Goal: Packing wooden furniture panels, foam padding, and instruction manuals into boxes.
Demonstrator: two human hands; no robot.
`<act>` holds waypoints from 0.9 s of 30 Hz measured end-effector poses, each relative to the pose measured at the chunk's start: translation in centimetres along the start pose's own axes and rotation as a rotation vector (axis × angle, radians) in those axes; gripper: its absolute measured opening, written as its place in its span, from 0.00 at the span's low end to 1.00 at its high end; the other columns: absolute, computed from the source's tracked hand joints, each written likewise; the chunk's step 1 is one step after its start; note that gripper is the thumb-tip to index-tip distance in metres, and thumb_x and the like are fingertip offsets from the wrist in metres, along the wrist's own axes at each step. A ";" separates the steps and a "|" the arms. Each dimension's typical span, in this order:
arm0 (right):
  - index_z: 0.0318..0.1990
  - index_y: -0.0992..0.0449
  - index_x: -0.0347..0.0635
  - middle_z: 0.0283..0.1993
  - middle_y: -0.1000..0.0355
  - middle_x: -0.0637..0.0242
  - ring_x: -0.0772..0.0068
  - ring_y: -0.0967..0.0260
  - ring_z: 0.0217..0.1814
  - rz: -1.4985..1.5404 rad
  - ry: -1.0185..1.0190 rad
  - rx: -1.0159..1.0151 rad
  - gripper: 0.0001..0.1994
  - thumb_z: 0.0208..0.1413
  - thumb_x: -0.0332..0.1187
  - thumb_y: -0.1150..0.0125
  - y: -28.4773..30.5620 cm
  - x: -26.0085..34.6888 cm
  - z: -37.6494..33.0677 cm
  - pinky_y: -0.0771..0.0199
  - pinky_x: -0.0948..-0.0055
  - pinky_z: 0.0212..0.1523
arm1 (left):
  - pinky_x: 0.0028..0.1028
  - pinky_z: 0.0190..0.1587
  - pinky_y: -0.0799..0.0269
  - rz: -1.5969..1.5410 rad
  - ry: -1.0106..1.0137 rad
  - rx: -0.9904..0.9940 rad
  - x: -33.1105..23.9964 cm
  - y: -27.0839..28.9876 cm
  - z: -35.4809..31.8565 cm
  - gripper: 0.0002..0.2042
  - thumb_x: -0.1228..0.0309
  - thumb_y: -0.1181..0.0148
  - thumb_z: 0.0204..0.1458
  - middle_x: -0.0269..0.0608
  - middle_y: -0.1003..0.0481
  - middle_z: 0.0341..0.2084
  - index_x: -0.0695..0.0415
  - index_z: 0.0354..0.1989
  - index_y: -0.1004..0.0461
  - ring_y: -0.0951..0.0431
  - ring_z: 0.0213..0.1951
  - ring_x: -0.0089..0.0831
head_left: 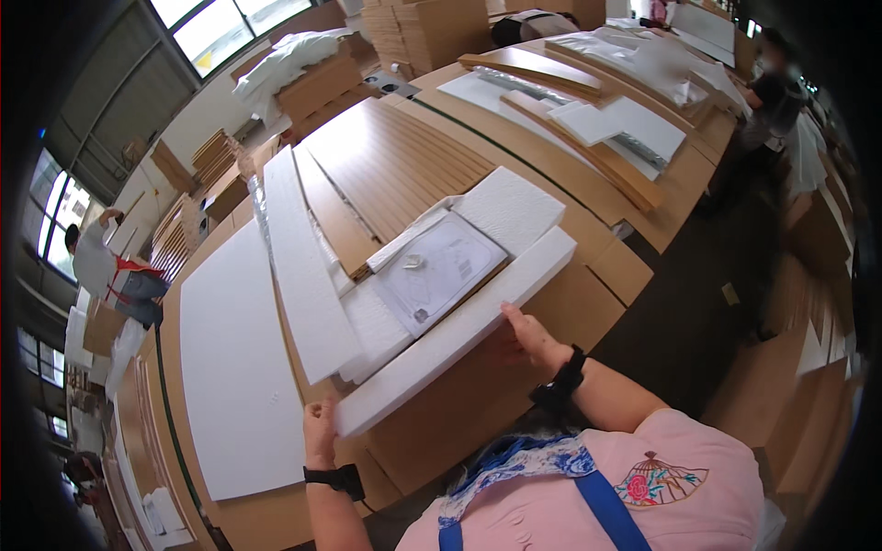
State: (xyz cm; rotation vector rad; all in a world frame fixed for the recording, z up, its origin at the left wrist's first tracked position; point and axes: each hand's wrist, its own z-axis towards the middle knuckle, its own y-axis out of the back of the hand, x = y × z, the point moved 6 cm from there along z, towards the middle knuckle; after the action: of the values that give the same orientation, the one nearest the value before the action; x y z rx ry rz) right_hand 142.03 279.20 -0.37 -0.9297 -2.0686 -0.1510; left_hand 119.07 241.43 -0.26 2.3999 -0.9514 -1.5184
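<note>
A long white foam strip (459, 332) lies slantwise in front of me along the near side of the packed boards. My left hand (320, 430) is closed on its left end. Toward the other end, my right hand (535, 338) grips the near edge, thumb on top and fingers partly hidden underneath. Just beyond the strip, a printed sheet (446, 275) with a small clear packet (412, 263) on it sits between white foam pieces (510, 207). Behind these is a grooved light-wood panel (395, 151), with a narrow board (335, 216) and another long foam strip (308, 275) to its left.
A large white foam sheet (234, 367) rests on cardboard at the left. Across a dark gap, more boards (588, 151) and foam lie on cardboard. A person (119, 266) stands at far left, another (772, 101) at far right. Stacked cardboard (427, 32) rises behind.
</note>
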 end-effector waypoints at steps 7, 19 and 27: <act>0.51 0.33 0.37 0.45 0.28 0.54 0.53 0.28 0.43 0.106 -0.055 0.099 0.27 0.59 0.53 0.63 0.5 1.2 1.6 0.27 0.55 0.42 | 0.33 0.63 0.52 -0.228 -0.434 -0.170 -2.7 -6.1 -7.9 0.47 0.60 0.33 0.45 0.55 0.45 0.60 0.66 0.65 0.58 0.46 0.62 0.41; 0.58 0.38 0.46 0.47 0.29 0.56 0.55 0.28 0.42 0.083 -0.163 0.267 0.33 0.60 0.62 0.73 0.2 1.3 1.8 0.26 0.51 0.42 | 0.33 0.53 0.37 -0.014 -0.277 -0.522 -7.7 1.5 -0.5 0.33 0.62 0.42 0.51 0.54 0.34 0.49 0.68 0.60 0.45 0.32 0.49 0.39; 0.57 0.36 0.42 0.51 0.31 0.53 0.53 0.29 0.45 0.024 -0.248 0.378 0.38 0.56 0.66 0.67 -0.2 0.8 2.3 0.26 0.60 0.40 | 0.29 0.42 0.25 -0.617 -0.393 -0.419 -11.6 1.1 0.7 0.15 0.70 0.54 0.58 0.45 0.25 0.38 0.66 0.49 0.32 0.23 0.39 0.34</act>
State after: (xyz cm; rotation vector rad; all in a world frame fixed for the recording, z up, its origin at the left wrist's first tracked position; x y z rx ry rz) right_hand 140.12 280.44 -1.25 -0.7660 -2.2050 0.3744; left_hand 114.65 247.49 8.74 2.2146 0.1216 -2.1759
